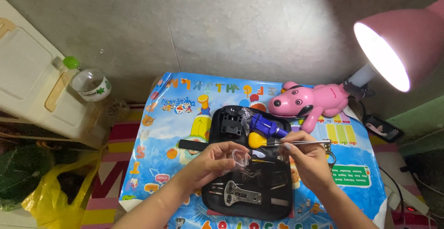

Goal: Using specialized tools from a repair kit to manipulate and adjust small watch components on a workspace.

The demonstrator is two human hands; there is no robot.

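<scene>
While both forearms reach up from the lower edge of the head view, the left hand [216, 157] is raised palm-inward over the open black zip-up tool case [213, 127], its fingers curled together and pinched on a small clear plastic bag [239, 158]. The right hand [309, 157] sits just beside it on the right, wrist bent inward, with thumb and forefinger closed on a pair of slim silver metal tweezers [300, 142] held nearly level; the tips point left towards the bag, and whether they touch it cannot be told. The bag hangs above the middle of the case, between the two hands.

Inside the case lie a blue-handled tool [264, 125], a yellow round-headed tool [256, 140], a black square plastic holder block [230, 122] and, near the lower edge, a grey metal perforated wrench [240, 194]. The hands cover part of the case's middle row. The case rests on a low table with a bright blue cartoon-printed cover [159, 136]. A pink plastic dog-shaped toy [307, 102] stands at the table's far edge, and a pink desk lamp [402, 39] shines from the upper right. A clear plastic bottle with a green cap [88, 82] lies on the floor at left, near a yellow plastic bag [60, 187].
</scene>
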